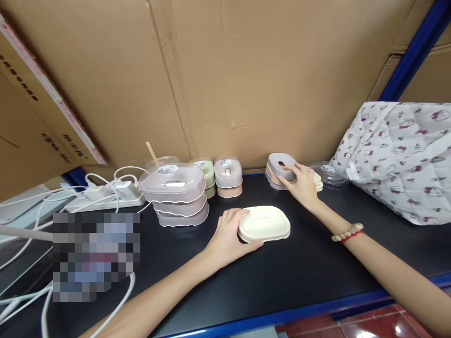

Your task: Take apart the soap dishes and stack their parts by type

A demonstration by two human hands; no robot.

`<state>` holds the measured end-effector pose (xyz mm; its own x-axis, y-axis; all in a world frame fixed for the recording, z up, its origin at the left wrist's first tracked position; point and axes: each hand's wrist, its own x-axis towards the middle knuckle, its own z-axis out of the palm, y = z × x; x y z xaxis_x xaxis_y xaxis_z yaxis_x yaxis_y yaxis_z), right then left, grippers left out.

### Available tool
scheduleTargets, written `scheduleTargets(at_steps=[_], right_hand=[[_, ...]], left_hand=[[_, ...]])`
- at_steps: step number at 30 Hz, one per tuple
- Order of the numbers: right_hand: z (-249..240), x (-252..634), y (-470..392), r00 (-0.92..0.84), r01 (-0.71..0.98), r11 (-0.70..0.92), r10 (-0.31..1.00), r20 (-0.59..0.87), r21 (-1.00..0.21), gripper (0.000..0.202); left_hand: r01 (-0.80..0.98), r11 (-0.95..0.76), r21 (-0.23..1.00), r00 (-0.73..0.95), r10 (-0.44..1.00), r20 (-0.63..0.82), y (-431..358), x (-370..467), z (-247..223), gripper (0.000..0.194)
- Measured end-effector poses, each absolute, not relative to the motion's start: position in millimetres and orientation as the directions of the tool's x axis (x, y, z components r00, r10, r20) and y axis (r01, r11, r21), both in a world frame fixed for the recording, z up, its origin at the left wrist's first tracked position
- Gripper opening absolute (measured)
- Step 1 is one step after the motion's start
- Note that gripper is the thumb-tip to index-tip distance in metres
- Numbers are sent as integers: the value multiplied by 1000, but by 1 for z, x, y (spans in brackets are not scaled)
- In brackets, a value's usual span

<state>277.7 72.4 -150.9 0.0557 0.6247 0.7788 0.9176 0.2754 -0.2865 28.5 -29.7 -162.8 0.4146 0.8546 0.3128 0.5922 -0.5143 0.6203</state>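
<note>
While both hands are being kept on the black worktop (282, 277):
Left hand (229, 237): its grip is being closed around the cream lid (264, 223), mid-worktop.
Right hand (301, 183): its grip is being closed on the grey lid (280, 165) atop a stack by the cardboard wall (225, 70).

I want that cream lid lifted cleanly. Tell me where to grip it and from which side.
Grip the cream lid by its long edges, coming from above and from the near side. It lies flat on the black shelf, wide and shallow, with a thin rim. The left hand already holds its left end; its right end is free.
</note>
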Motion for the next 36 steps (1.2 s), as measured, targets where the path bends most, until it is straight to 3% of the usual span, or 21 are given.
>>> scheduleTargets(at_steps=[6, 9, 14, 18, 21, 24, 27, 30, 33, 36], right_hand=[[-146, 277, 70, 46, 921, 291, 574, 817, -257, 41], [-135, 273, 59, -24, 885, 419, 479, 878, -204, 37], [-119, 259, 28, -471, 546, 826, 163, 867, 141, 34], [-116, 243, 13, -590, 430, 847, 3, 807, 312, 24], [-112, 245, 14, -556, 487, 808, -7, 831, 333, 16], [-106, 266, 26, -340, 705, 669, 25, 940, 237, 14], [-106, 300, 40, -149, 884, 463, 148, 978, 65, 18], [-114, 330, 52, -109, 966, 258, 318, 942, 24, 25], [-123, 344, 59, -100, 991, 132, 505, 857, 38, 28], [-125, 345, 62, -153, 985, 162, 637, 755, 63, 27]], left_hand=[[557, -521, 646, 379, 852, 360, -30, 28, -163, 52], [484, -509, 712, 281, 861, 425, -28, 28, -162, 40], [296, -469, 832, 128, 883, 452, -26, 26, -156, 31], [140, -422, 895, 138, 904, 405, -30, 27, -152, 33], [60, -445, 894, 138, 890, 434, -34, 28, -152, 53], [148, -484, 862, 214, 867, 450, -35, 29, -155, 61], [235, -533, 813, 336, 829, 447, -35, 31, -158, 34], [275, -649, 710, 383, 751, 538, -35, 32, -159, 19], [365, -768, 527, 396, 640, 659, -37, 31, -157, 16], [497, -842, 210, 431, 450, 782, -37, 24, -146, 13]])
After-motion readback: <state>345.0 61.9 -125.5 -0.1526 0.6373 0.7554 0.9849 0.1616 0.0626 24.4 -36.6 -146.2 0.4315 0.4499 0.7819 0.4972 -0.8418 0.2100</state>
